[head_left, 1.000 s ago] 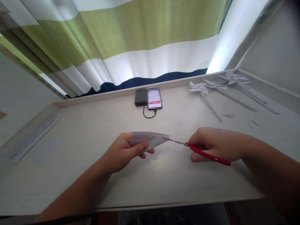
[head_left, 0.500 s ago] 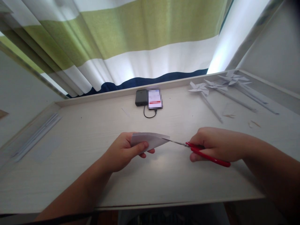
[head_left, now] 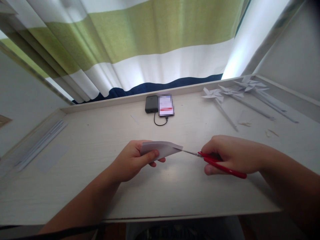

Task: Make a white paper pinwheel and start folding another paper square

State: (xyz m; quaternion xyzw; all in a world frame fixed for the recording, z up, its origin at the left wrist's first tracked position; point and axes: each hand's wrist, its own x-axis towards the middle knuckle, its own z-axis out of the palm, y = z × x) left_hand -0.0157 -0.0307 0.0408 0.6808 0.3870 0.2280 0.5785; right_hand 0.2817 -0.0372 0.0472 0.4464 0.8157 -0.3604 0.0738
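Observation:
My left hand (head_left: 136, 160) pinches a folded piece of white paper (head_left: 162, 148), thumb on the near face and fingers behind it. The paper narrows to a point toward the right. In my right hand (head_left: 225, 153) is a pair of scissors with red handles (head_left: 225, 168), my fingers wrapped round the grips. The metal blades reach left and meet the paper at its pointed end; part of them is hidden by the paper. Both hands are held above the white table (head_left: 190, 190).
Several paper pinwheels (head_left: 212, 94) on rolled paper sticks lie at the back right, with small scraps (head_left: 245, 124) nearby. A dark power bank (head_left: 151, 104) sits beside a phone (head_left: 165, 105), joined by a cable. Rolled paper sticks (head_left: 42, 145) and a flat paper piece (head_left: 53, 156) lie at left.
The scissor blades stay at the paper's pointed end, and the grip of both hands looks the same. The whole view has shifted very slightly.

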